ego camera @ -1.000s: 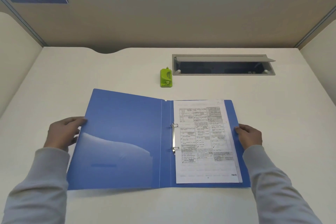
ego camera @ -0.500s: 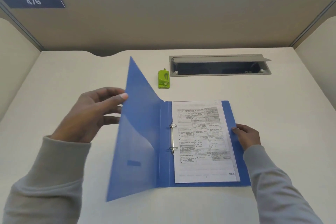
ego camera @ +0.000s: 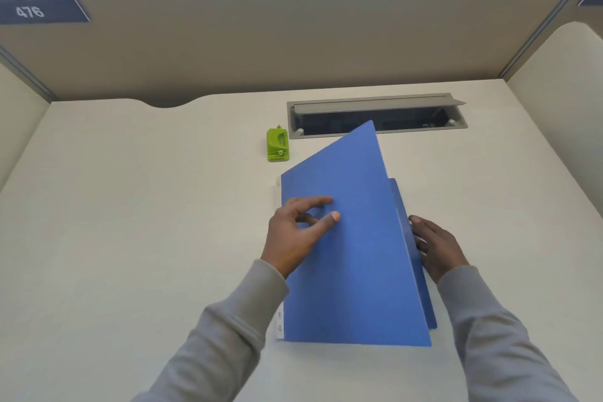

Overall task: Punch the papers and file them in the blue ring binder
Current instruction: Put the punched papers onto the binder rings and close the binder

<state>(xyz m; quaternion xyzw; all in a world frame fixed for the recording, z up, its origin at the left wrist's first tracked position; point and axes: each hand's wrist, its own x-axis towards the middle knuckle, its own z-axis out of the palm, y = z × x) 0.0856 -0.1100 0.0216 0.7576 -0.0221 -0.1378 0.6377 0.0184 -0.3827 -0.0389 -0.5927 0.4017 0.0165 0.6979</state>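
Observation:
The blue ring binder lies on the desk in front of me, its front cover swung over and nearly down, still raised a little along the right edge. My left hand rests on top of the cover with fingers spread. My right hand lies flat at the binder's right edge, fingertips touching the back cover. The papers inside are hidden by the cover. A green hole punch stands on the desk beyond the binder, apart from both hands.
A grey cable tray with its lid tipped up is set into the desk behind the binder. Beige partition walls close off the back and both sides. A sign reading 476 hangs at upper left.
My left hand swung the front cover from flat open on the left, up and over to the right, covering the papers. My right hand stayed at the binder's right edge.

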